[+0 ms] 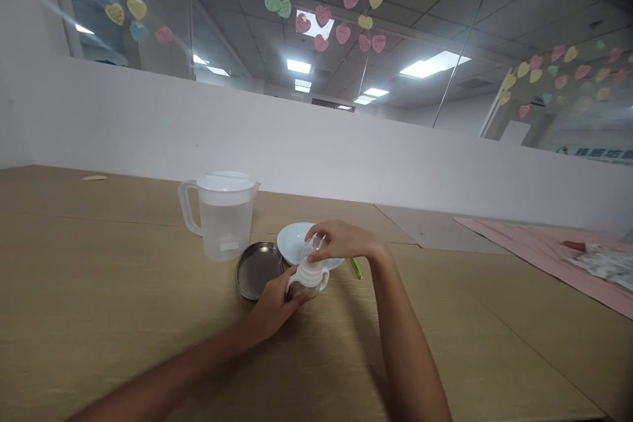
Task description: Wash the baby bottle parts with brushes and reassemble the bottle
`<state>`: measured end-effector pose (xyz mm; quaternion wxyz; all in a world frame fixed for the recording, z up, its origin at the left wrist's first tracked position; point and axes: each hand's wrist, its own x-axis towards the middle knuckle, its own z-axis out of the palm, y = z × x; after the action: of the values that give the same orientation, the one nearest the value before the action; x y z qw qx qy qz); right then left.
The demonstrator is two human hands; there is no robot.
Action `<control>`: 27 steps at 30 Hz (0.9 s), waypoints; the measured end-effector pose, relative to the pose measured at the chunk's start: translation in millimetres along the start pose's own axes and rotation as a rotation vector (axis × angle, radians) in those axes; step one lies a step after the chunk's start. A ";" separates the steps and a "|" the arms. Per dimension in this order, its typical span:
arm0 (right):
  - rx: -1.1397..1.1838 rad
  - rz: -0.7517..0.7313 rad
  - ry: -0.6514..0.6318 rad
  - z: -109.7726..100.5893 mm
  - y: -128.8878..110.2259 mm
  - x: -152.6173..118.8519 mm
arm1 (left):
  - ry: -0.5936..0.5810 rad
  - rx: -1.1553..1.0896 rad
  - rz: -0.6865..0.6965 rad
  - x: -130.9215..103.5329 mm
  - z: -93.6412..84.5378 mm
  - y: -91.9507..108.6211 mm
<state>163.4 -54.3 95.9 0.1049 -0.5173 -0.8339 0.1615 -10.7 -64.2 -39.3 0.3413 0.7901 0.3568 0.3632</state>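
Pale strip point(93, 178): a thin sliver lies flat on the tan surface point(99, 316), well to the left of and beyond the left hand point(274, 306).
Lidded pitcher point(225, 224): translucent, upright, its handle turned left, it stands beyond the left hand and to its left.
Metal tray point(257, 271): shallow and round-cornered, it sits just beyond the left hand.
Left hand: thumb and fingers grip the lower part of a small bottle point(310, 277) from the left.
White dish point(289, 241): it rests directly beyond the hands, partly hidden by the right hand point(346, 237) and the bottle.
Bottle: clear-bodied, with a white collar and side handles, it is held between the two hands in front of the dish.
Right hand: arched from above, its fingers are curled around the bottle's clear top.
Green handle point(356, 269): it pokes out just beside the right wrist, the rest hidden from view.
Pink cloth point(504, 244): spread out well to the right of both hands.
Patterned fabric point(610, 267): a pale bundle lies on the pink cloth, farthest right of the hands.
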 end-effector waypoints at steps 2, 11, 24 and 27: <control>0.022 -0.022 0.088 -5.8 3.3 -7.8 | 0.000 0.009 -0.009 0.8 -0.4 -1.1; -0.001 0.238 0.153 -4.3 67.0 5.2 | 0.018 0.015 0.005 0.6 1.0 -6.9; -0.107 0.200 -0.106 42.2 68.3 60.4 | -0.004 0.021 -0.007 1.9 0.9 -9.1; -0.011 0.170 -0.042 28.1 58.4 46.0 | -0.006 0.001 -0.008 1.2 1.3 -7.6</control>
<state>181.8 6.5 48.2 0.0706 -0.5832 -0.7898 0.1761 -11.5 -59.7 -45.5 0.3433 0.7900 0.3593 0.3591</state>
